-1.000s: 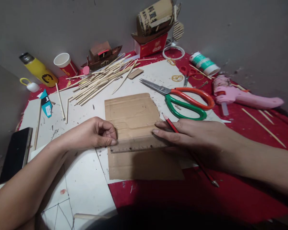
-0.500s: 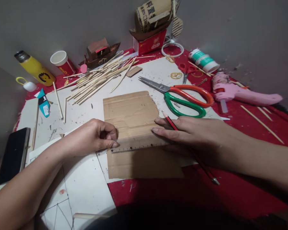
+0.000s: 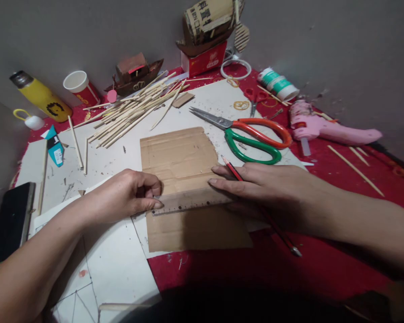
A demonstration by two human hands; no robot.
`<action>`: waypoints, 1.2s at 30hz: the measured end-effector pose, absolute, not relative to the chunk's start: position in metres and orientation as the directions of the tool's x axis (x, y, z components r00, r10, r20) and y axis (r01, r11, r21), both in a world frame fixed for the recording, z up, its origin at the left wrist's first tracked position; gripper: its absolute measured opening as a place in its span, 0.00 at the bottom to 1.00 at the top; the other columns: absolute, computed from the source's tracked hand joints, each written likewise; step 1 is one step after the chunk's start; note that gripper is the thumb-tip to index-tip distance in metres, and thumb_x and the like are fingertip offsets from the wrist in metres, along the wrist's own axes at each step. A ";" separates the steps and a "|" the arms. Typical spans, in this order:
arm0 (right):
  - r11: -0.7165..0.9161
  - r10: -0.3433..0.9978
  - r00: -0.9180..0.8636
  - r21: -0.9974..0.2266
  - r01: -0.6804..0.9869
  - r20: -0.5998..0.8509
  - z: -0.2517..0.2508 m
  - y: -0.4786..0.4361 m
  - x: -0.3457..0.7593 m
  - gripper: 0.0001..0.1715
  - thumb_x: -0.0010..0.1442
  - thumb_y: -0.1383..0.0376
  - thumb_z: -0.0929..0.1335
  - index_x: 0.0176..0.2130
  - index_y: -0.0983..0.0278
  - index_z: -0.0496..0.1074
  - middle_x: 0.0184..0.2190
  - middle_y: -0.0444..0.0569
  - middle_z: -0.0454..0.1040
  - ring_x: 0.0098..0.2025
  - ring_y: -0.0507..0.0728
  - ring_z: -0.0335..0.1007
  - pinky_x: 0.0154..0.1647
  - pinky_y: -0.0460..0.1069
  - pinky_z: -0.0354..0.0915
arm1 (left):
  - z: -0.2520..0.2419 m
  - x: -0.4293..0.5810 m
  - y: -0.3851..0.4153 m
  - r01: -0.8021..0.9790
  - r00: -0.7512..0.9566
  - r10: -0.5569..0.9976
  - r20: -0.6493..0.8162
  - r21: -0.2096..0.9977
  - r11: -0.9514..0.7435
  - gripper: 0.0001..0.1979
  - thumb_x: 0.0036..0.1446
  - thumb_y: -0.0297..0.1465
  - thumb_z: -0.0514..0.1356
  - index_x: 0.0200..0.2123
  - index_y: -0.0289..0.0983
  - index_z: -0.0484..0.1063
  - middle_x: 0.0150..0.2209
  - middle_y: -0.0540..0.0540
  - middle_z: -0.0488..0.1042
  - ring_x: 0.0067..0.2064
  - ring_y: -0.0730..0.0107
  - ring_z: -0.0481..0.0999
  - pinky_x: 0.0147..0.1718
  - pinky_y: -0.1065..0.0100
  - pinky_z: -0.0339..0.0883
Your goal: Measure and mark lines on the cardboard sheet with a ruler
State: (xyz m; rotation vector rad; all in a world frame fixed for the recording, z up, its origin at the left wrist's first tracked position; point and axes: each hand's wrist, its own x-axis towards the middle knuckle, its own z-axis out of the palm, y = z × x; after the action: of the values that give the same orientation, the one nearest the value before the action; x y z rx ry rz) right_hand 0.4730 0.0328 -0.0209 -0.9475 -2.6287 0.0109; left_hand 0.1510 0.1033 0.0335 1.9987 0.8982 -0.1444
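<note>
A clear ruler [image 3: 188, 201] lies across a piece of brown cardboard [image 3: 175, 152]. My left hand [image 3: 138, 193] pinches the ruler's left end between thumb and curled fingers. On the ruler's right part rests my right hand [image 3: 249, 184], its fingers pointing left and pressing down. A red and black pencil [image 3: 233, 170] is held between the fingers of that hand, its sharpened tip toward the upper left and its other end near the red cloth. The lower part of the cardboard is in shadow, and the ruler's right end is hidden under my right hand.
Large scissors [image 3: 234, 125] with orange and green handles lie beyond the cardboard. Behind are wooden sticks [image 3: 134, 112], a paper cup [image 3: 82, 87], a yellow bottle [image 3: 43, 96] and two model boats. A pink glue gun [image 3: 333, 128] lies at right, a phone [image 3: 11, 220] at left.
The whole view has shifted slightly, so most things appear a little further left. Both hands, the ruler and the pencil keep their places on the cardboard.
</note>
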 end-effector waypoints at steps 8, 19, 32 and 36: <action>0.719 0.677 -0.618 -0.177 0.672 0.399 -0.003 0.026 0.475 0.28 0.71 0.62 0.62 0.67 0.58 0.59 0.48 0.55 0.77 0.46 0.63 0.74 0.43 0.57 0.69 | 0.033 0.152 0.104 0.655 0.730 0.529 -0.432 0.663 -0.362 0.11 0.62 0.34 0.59 0.28 0.38 0.62 0.23 0.56 0.59 0.25 0.76 0.56 0.23 0.71 0.50; 0.460 0.876 -0.323 -0.821 0.337 0.358 -0.002 -0.026 0.437 0.19 0.70 0.70 0.60 0.56 0.60 0.71 0.33 0.48 0.75 0.32 0.52 0.72 0.31 0.47 0.68 | 0.028 0.147 0.109 0.630 0.756 0.516 -0.402 0.660 -0.409 0.11 0.62 0.34 0.58 0.29 0.39 0.61 0.24 0.55 0.58 0.27 0.75 0.56 0.24 0.71 0.51; 0.336 0.942 -0.167 -0.806 0.487 0.292 -0.016 -0.025 0.421 0.12 0.59 0.73 0.65 0.39 0.62 0.76 0.29 0.46 0.80 0.28 0.51 0.75 0.29 0.45 0.69 | 0.028 0.149 0.109 0.629 0.757 0.521 -0.395 0.657 -0.415 0.12 0.61 0.34 0.59 0.28 0.39 0.60 0.23 0.55 0.58 0.26 0.74 0.56 0.24 0.71 0.51; 0.325 0.946 -0.170 -0.798 0.507 0.278 -0.017 -0.024 0.420 0.12 0.58 0.73 0.65 0.39 0.63 0.76 0.28 0.45 0.80 0.27 0.50 0.75 0.27 0.43 0.68 | 0.028 0.151 0.108 0.636 0.752 0.519 -0.407 0.654 -0.409 0.11 0.61 0.33 0.59 0.28 0.39 0.60 0.23 0.55 0.59 0.26 0.74 0.57 0.24 0.71 0.51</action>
State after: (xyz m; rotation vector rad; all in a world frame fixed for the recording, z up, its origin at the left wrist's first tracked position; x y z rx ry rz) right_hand 0.4205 -0.0241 -0.0166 -1.2929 -1.8069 0.7062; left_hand 0.1505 0.1083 0.0276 2.0964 0.8655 -0.1758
